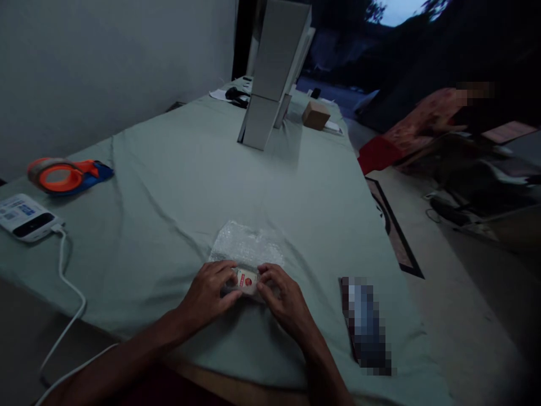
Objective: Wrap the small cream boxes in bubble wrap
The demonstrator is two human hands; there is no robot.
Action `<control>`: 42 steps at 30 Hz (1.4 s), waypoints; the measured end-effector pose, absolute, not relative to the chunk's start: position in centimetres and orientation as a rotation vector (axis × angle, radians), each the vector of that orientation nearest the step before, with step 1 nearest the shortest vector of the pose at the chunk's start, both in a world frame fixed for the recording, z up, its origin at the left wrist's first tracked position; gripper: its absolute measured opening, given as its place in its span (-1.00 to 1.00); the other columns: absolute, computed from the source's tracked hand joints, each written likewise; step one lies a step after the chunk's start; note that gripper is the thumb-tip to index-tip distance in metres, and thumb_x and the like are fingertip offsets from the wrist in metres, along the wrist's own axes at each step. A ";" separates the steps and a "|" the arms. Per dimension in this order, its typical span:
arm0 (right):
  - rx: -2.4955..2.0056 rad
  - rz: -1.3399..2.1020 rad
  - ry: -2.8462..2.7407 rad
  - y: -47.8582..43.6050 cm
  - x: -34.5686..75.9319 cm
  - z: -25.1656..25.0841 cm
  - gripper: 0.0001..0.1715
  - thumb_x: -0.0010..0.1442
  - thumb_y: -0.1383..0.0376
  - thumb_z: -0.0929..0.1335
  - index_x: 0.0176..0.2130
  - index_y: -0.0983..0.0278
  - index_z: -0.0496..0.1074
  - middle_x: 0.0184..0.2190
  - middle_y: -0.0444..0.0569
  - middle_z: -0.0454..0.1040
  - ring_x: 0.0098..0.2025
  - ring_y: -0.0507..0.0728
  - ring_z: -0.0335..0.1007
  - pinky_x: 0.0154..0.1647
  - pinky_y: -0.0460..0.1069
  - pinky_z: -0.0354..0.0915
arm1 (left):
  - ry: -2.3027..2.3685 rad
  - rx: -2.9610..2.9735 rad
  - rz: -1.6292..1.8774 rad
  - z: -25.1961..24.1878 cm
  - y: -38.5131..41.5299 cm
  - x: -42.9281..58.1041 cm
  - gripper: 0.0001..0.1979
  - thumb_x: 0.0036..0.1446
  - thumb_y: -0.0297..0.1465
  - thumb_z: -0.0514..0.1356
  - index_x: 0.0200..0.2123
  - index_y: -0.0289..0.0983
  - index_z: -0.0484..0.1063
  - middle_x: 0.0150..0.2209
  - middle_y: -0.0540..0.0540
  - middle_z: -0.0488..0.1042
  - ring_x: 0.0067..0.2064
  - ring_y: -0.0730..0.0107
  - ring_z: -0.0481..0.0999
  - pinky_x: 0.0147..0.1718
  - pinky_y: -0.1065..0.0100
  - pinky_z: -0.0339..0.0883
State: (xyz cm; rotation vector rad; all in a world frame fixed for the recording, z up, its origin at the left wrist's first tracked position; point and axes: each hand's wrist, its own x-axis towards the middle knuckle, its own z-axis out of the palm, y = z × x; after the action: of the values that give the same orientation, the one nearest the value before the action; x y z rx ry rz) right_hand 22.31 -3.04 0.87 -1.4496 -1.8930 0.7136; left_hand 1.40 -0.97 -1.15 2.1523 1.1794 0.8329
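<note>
A sheet of clear bubble wrap [247,245] lies on the pale green cloth near the table's front edge. At its near end sits a small white packet with a red mark [247,280]. My left hand [209,293] pinches the packet's left side with curled fingers. On the packet's right side, my right hand [282,299] presses with its fingers bent. Both hands hold the packet and the wrap's near edge together.
A tape dispenser [63,176] in orange and blue lies at far left. A white device [25,217] with a white cable [67,287] sits beside it. Folded grey cardboard [274,73] stands at the back, with a small brown box [315,115]. A dark flat object [366,324] lies right of my hands.
</note>
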 end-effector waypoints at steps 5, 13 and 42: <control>-1.454 0.872 -1.770 -2.4 22.3 -0.3 -0.86 0.19 0.31 0.30 -0.42 0.24 0.38 -0.26 -0.04 0.54 -0.22 0.10 0.46 -0.18 -0.03 0.33 | 1.124 1.882 0.916 -1.5 -0.1 2.9 -0.91 0.12 -0.50 0.18 -0.43 -0.24 0.38 -0.13 -0.07 0.56 -0.07 0.31 0.52 -0.07 0.27 0.32; -1.449 0.933 -1.596 -3.4 21.9 -1.5 -0.83 0.19 0.28 0.34 -0.45 0.24 0.40 -0.30 -0.04 0.55 -0.25 0.09 0.48 -0.21 -0.06 0.33 | 1.056 1.704 0.951 -1.6 0.1 3.0 -0.87 0.09 -0.51 0.21 -0.49 -0.26 0.39 -0.28 -0.04 0.53 -0.22 0.41 0.52 -0.19 0.40 0.31; -1.442 0.260 -1.876 -4.4 21.9 -0.2 -0.87 0.21 0.33 0.34 -0.18 0.20 0.42 -0.20 0.01 0.50 -0.13 0.17 0.41 -0.10 0.08 0.25 | 1.148 1.719 0.757 -0.8 0.4 3.3 -0.87 0.05 -0.52 0.16 -0.52 -0.26 0.34 -0.41 -0.01 0.47 -0.34 0.41 0.45 -0.28 0.39 0.28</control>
State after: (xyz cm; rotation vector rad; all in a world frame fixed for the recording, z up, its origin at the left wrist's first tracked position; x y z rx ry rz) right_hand 21.94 -4.43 -0.21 -1.4421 -1.8765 0.2602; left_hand 3.34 0.39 -0.76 1.7192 1.1484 0.7571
